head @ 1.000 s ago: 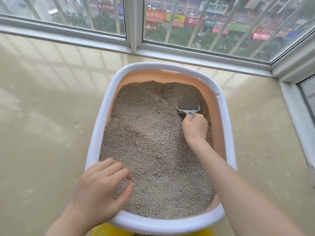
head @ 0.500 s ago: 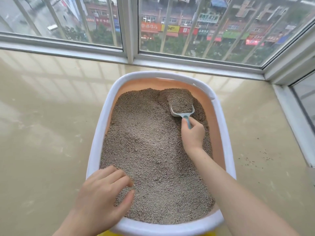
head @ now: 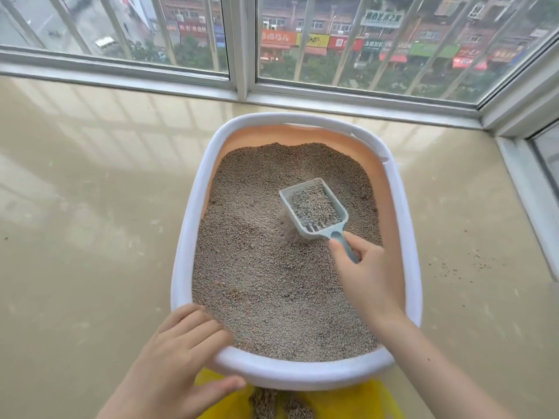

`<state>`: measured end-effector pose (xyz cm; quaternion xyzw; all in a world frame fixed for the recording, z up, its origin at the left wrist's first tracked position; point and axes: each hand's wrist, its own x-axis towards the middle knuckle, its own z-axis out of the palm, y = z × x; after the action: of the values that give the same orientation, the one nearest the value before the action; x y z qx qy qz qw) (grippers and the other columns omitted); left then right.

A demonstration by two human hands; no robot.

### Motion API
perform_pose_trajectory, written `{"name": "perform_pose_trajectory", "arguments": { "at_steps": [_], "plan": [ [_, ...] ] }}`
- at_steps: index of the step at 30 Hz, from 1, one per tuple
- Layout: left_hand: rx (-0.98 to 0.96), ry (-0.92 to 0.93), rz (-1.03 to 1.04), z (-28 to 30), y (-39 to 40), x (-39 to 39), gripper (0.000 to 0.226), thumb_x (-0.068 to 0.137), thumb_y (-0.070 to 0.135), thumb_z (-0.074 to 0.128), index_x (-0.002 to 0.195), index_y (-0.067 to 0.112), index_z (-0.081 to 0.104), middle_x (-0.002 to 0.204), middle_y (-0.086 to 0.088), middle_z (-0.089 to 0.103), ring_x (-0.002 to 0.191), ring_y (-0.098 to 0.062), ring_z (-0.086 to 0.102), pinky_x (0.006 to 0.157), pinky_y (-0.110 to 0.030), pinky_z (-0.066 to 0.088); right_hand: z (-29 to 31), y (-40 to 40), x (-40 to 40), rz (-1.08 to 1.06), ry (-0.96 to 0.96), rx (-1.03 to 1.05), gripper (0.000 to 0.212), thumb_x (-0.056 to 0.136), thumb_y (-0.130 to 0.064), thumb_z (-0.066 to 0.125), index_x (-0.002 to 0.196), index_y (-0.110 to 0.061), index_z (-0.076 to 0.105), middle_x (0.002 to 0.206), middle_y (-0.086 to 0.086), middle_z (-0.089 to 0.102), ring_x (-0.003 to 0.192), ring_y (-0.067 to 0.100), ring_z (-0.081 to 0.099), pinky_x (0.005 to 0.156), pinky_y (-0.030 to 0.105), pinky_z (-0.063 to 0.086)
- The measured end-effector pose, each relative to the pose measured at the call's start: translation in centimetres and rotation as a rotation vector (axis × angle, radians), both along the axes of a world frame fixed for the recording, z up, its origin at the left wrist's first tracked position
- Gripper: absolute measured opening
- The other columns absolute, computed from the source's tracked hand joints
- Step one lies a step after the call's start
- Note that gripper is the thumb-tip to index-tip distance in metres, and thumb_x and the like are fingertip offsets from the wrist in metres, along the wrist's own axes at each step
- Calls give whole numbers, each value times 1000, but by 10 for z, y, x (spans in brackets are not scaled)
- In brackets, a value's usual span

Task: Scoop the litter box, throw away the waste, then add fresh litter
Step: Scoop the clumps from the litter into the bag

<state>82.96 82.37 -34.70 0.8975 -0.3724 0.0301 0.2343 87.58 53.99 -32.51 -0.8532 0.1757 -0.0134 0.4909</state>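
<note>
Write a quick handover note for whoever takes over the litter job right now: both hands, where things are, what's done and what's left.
Right hand grips the handle of the scoop, held above the litter with a load of litter in it.
Left hand holds the near left rim of the litter box, fingers over the edge.
Yellow bag lies just below the box's near edge, with some litter already in it.
Done: at least one scoop dumped, by the look of the bag.
Left: sift and dump this load, finish scooping, throw the waste away, add fresh litter.
</note>
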Motion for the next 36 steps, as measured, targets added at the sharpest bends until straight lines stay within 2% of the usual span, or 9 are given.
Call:
{"name": "perform_pose_trajectory", "arguments": {
  "at_steps": [4,9,13,16,20,25,28,33,36],
  "plan": [
    [-20,32,49,-1,-2,-2,39,82,62,60,78,23,66,76,14,56,76,-12,55,89,-27,39,3,-3,-13,2,10,-21,15,93,-33,55,85,-26,67,55,-26,45,57,-6,42,60,15,29],
    [-26,55,73,0,-3,-4,39,83,61,60,79,22,67,76,14,57,75,-13,53,85,-30,41,5,-6,-24,40,41,-72,20,92,-36,55,103,-26,68,75,-22,58,72,-2,47,69,23,38],
    [-27,56,78,-1,-3,-5,40,84,61,59,78,22,66,74,13,55,73,-13,51,85,-30,41,9,-6,-32,29,4,-200,25,91,-34,59,112,-25,69,105,-15,70,100,2,60,89,28,47],
    [-19,63,85,-3,-2,-5,39,82,61,61,78,23,66,74,14,55,73,-13,51,86,-29,40,10,-8,-36,79,-48,-343,21,90,-27,61,105,-13,66,92,2,71,92,14,56,75,35,49],
    [-26,69,105,-5,-2,-7,38,82,60,63,76,22,65,72,13,54,73,-16,52,85,-29,40,11,-12,-42,188,-13,-373,8,92,-29,55,90,-24,61,64,-10,59,61,10,50,55,27,39],
    [-17,81,102,-4,-3,-7,41,84,60,59,78,21,66,72,12,55,74,-16,53,85,-31,41,15,-11,-42,218,91,-448,13,92,-29,54,87,-22,64,66,-3,63,65,13,55,64,35,47],
    [-12,90,103,-3,-2,-8,41,85,61,58,78,21,65,72,12,55,74,-17,54,85,-31,41,28,-17,-39,195,197,-516,17,90,-30,55,82,-19,66,62,-1,62,64,17,57,58,34,48],
    [-14,93,106,-2,-2,-8,41,85,61,57,76,22,63,70,12,53,73,-17,52,84,-31,41,62,-35,-35,327,484,-751,22,84,-32,52,78,-16,66,53,1,54,53,19,55,43,25,35],
    [-9,100,107,-2,-2,-7,41,85,61,57,76,22,62,70,12,52,73,-17,52,86,-29,40,72,-38,-32,396,555,-832,24,85,-32,50,72,-14,59,50,0,41,47,19,44,43,25,27]
  ]
}}
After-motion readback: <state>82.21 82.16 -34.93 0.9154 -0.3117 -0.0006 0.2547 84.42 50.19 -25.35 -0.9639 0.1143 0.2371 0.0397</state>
